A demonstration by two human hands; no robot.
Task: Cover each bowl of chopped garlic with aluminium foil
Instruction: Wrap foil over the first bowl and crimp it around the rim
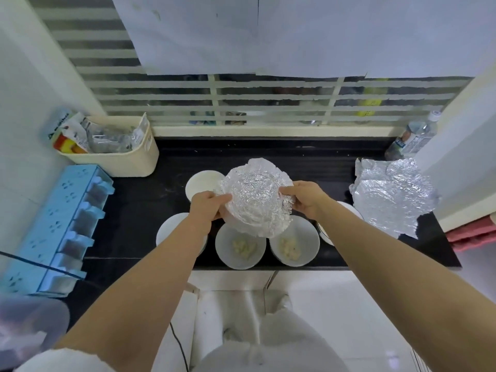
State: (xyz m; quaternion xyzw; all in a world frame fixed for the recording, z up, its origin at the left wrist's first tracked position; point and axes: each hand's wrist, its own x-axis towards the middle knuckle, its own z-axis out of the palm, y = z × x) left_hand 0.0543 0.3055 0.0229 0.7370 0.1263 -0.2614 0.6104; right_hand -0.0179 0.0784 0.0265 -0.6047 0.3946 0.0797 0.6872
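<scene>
A crumpled sheet of aluminium foil point(256, 197) is wrapped over a bowl that I hold above the counter. My left hand point(208, 206) grips its left edge and my right hand point(304, 198) grips its right edge. Below it stand two open white bowls with chopped garlic, one in the middle point(240, 247) and one to its right point(294, 244). Another white bowl point(171, 232) sits under my left forearm, its contents hidden. A further bowl point(201, 183) stands behind, and one point(326, 233) peeks from under my right arm.
Loose foil sheets point(391, 196) lie at the counter's right end, near a plastic bottle point(413, 136). A beige basket point(120, 151) of packets stands at the back left. A blue spice rack point(53, 229) lines the left edge. The black counter point(139, 205) ends just before me.
</scene>
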